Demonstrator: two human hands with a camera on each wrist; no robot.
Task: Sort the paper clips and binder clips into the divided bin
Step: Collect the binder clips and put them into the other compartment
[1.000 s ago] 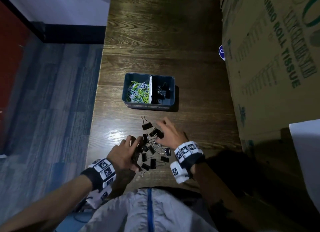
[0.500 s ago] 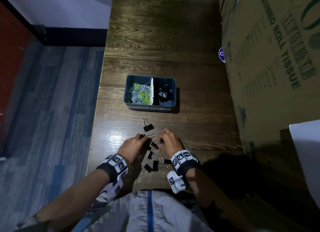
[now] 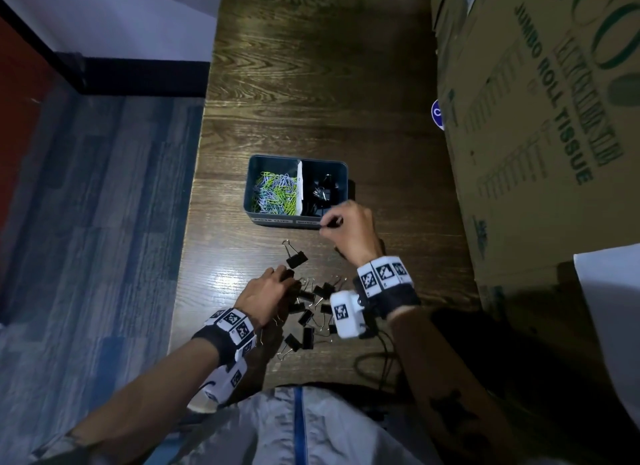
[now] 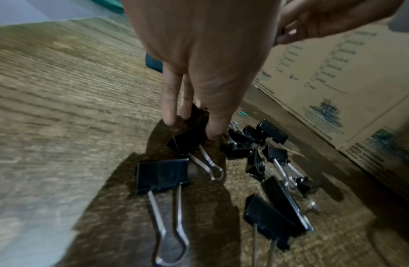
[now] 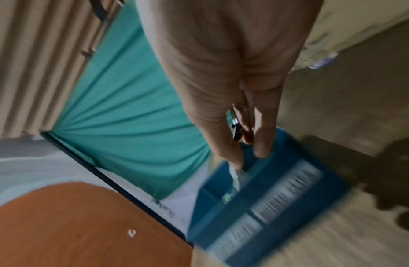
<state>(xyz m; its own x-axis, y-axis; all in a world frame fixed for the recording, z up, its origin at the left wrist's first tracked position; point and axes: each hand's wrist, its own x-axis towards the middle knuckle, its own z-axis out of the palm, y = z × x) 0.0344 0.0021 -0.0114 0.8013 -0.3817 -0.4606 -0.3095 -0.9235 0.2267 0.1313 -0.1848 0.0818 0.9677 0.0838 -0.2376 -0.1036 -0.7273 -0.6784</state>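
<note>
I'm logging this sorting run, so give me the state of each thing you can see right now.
Divided bin: upright on the table, paper clips in one compartment, binder clips in the other.
Loose binder clips: scattered on the table, unsorted.
Left hand: down in the pile, pinching a binder clip.
Right hand: at the bin's near edge, pinching a binder clip.

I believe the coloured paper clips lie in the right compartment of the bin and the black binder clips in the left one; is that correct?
Not quite: the sides are swapped. The head view shows the coloured paper clips in the left compartment of the bin and the black binder clips in the right one.
</note>
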